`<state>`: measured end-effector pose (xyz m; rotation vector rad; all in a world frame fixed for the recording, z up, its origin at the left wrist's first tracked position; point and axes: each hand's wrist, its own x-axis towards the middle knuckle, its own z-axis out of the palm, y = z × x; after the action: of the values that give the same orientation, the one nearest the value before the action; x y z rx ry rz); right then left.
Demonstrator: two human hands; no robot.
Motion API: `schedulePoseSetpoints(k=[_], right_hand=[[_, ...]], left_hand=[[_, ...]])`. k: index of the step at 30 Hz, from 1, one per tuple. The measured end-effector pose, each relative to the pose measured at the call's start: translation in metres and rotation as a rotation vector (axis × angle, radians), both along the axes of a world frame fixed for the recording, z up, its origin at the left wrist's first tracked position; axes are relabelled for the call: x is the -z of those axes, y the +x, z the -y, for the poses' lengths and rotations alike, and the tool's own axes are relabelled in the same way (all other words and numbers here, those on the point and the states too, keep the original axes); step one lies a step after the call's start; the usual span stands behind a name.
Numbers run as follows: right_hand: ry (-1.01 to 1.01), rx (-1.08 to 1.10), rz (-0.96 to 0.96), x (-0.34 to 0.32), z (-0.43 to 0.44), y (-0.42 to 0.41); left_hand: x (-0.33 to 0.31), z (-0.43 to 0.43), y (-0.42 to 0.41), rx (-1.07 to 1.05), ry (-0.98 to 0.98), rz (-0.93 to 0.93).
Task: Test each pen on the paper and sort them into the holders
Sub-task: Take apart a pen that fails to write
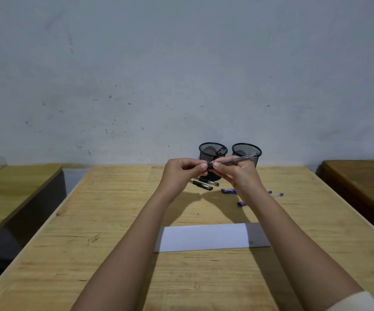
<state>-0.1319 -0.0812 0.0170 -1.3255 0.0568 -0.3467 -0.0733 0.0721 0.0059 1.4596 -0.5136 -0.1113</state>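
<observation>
Both my hands are raised above the wooden table [114,221], holding one black pen [237,160] between them. My right hand [237,176] grips the clear barrel, which points up and right. My left hand [181,171] pinches the pen's dark cap end. Behind them two black mesh holders stand side by side, the left holder [211,151] with something dark inside, the right holder [247,151] beside it. Two black pens [204,185] lie below my left hand. Blue pens [228,191] lie under my right wrist. A white paper [204,237] lies near me with a small scribble at its right end.
A grey wall rises right behind the holders. Another wooden desk [13,194] stands at the left across a dark gap. A darker desk [361,182] with a sheet of paper on it stands at the right.
</observation>
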Motion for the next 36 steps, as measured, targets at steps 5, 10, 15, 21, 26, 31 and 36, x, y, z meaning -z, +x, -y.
schedulePoseSetpoints(k=[5,10,15,21,26,31,36], right_hand=[[-0.066,-0.019,-0.027,0.007,-0.003,0.000],[0.140,0.314,0.069,-0.001,0.090,-0.028],[0.191,0.149,0.145,0.006,0.074,-0.028],[0.057,0.167,0.018,0.030,0.044,-0.015],[-0.049,0.186,-0.071,0.044,0.042,-0.011],[-0.007,0.136,-0.096,0.043,0.039,-0.010],[0.015,0.133,-0.077,0.034,0.035,-0.018]], left_hand=[[-0.004,-0.003,-0.006,0.039,0.048,-0.033],[0.010,-0.099,0.024,-0.242,-0.049,-0.163],[0.026,-0.087,0.024,-0.263,0.157,-0.104],[0.040,-0.038,0.014,-0.208,0.427,0.002],[0.043,-0.024,0.018,-0.178,0.505,-0.003],[0.055,-0.022,0.029,-0.194,0.717,0.050],[0.057,-0.022,0.034,-0.182,0.826,0.119]])
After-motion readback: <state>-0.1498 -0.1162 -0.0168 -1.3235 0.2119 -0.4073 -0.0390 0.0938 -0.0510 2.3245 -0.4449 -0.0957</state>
